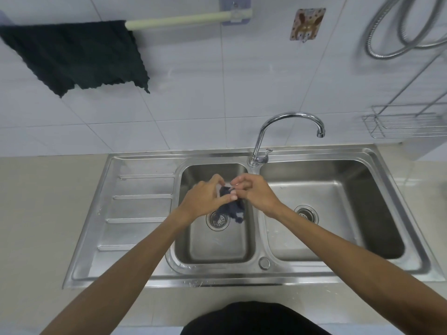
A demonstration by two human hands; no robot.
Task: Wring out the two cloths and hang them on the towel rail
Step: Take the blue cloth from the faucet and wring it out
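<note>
Both hands meet over the smaller left basin of the steel sink (pixel 145 238), and the bunched dark blue cloth (pixel 233 209) hangs between and just below them, its loose end drooping down toward the basin drain (pixel 217 220). The left hand (pixel 205 198) is curled with its thumb and fingers pinched on the upper part of the wad; the right hand (pixel 251 192) is closed beside it, fingertips touching the same top edge, so the cloth's long axis runs roughly downward from the grip and neither hand is nearer than the other. The other cloth (pixel 75 55), dark green, is already draped over the towel rail (pixel 174 20) on the tiled wall, up and to the left, covering the rail's left part; the bare stretch lies to its right. From the hands the rail is well apart, up and left, so the left arm looks to have the shorter reach. The tap (pixel 290 119) arches just behind and right of the hands, probably the only thing near the lifting path; the wire rack (pixel 406 124) and shower hose (pixel 399 27) stand far right.
</note>
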